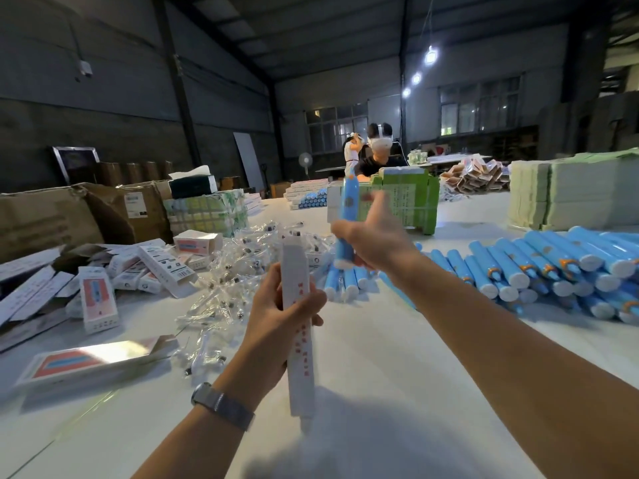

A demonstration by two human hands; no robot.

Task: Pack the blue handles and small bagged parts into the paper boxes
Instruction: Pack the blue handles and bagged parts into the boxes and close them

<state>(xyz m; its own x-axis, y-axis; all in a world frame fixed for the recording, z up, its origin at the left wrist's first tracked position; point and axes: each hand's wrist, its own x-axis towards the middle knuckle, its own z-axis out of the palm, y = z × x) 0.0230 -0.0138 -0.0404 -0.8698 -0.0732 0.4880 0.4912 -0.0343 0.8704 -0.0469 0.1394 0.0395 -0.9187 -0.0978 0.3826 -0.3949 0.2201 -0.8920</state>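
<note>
My left hand (276,312) grips a long white paper box (300,340) with red print, held upright over the white table (397,392). My right hand (373,236) holds one blue handle (346,219) upright, its white base down, above and to the right of the box's top end. A large pile of blue handles (539,267) lies on the table to the right. Small clear bagged parts (228,271) are heaped left of centre, behind my left hand.
Loose paper boxes (100,299) lie scattered at the left, one flat near the front (93,361). Brown cartons (62,216) stand at the back left, green box stacks (404,198) and pale stacks (567,195) farther back. A person (378,157) sits across the table.
</note>
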